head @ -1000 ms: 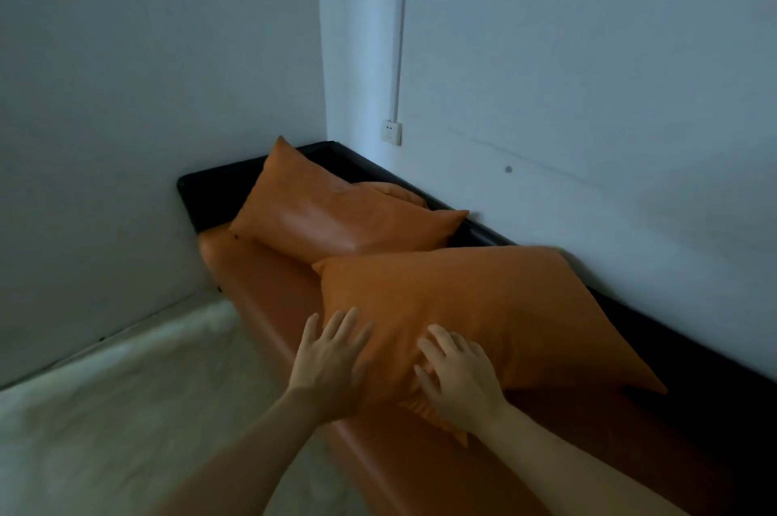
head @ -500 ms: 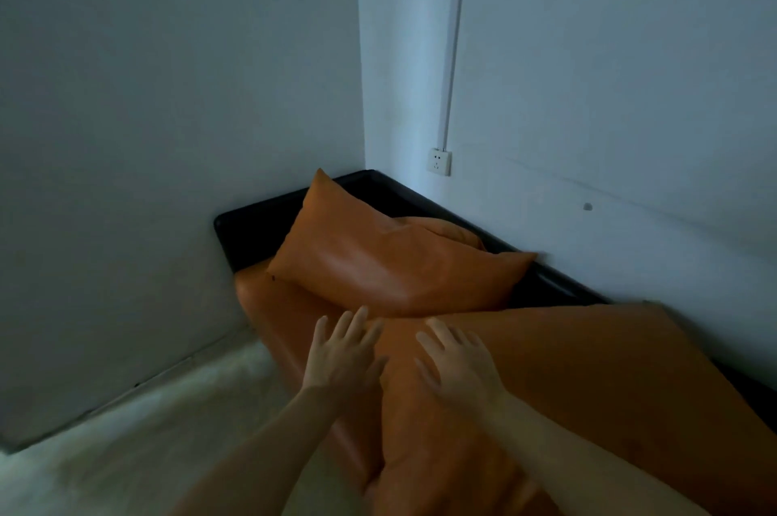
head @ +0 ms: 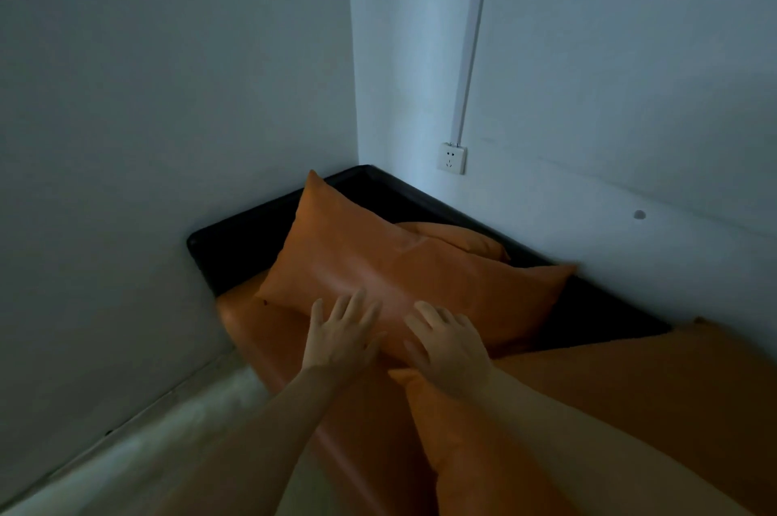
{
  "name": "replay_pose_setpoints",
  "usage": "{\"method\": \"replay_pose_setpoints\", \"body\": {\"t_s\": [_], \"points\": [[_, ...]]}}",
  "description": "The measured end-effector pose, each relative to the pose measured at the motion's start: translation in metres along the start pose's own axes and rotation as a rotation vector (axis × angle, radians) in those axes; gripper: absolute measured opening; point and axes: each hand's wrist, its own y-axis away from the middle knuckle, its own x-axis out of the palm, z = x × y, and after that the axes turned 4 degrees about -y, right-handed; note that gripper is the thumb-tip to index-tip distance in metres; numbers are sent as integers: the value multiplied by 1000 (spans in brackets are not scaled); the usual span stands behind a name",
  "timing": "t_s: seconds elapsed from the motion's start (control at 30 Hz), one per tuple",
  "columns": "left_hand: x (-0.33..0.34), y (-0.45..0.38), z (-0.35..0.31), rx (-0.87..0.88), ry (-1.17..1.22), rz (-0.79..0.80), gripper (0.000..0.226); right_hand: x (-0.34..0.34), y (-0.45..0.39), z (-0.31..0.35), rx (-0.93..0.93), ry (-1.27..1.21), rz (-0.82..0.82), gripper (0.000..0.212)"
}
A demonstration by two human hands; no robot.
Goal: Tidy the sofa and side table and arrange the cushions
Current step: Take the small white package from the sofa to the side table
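Observation:
An orange sofa (head: 269,343) with a black frame (head: 244,238) fills the room's corner. A far orange cushion (head: 378,263) lies tilted in that corner, with a second orange cushion (head: 471,244) partly hidden behind it. A near orange cushion (head: 630,402) lies at the lower right. My left hand (head: 340,337) reaches with spread straight fingers to the far cushion's front edge. My right hand (head: 450,341) lies beside it, fingers straight, over the near cushion's corner and the far cushion's edge. Neither hand grips anything.
White walls close in behind the sofa and on its left. A wall socket (head: 450,158) with a cable duct (head: 473,36) sits above the sofa's back. Pale floor (head: 138,461) runs along the sofa's front at lower left.
Both hands have moved off the near cushion and forward to the far cushion's front edge. The view has shifted toward the corner, so the near cushion now sits lower right.

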Motion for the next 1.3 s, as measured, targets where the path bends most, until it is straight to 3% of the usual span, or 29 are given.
{"method": "replay_pose_setpoints", "body": {"t_s": [0.17, 0.33, 0.57, 0.73, 1.0, 1.1, 1.3], "points": [[33, -39, 68, 61, 67, 25, 65, 27, -64, 19, 100, 47, -2, 38], [61, -72, 133, 107, 92, 137, 65, 51, -121, 40, 152, 90, 17, 39], [81, -119, 178, 166, 143, 163, 56, 65, -182, 49, 185, 137, 47, 41], [100, -166, 203, 169, 172, 286, 62, 82, -230, 28, 218, 137, 37, 38], [126, -264, 210, 196, 58, 209, 64, 119, -323, -27, 260, 85, -21, 35], [139, -307, 213, 215, 66, 219, 59, 131, -354, -49, 275, 63, -4, 43], [176, -368, 218, 227, 118, 271, 51, 153, -391, -82, 337, -1, 19, 36]]}}
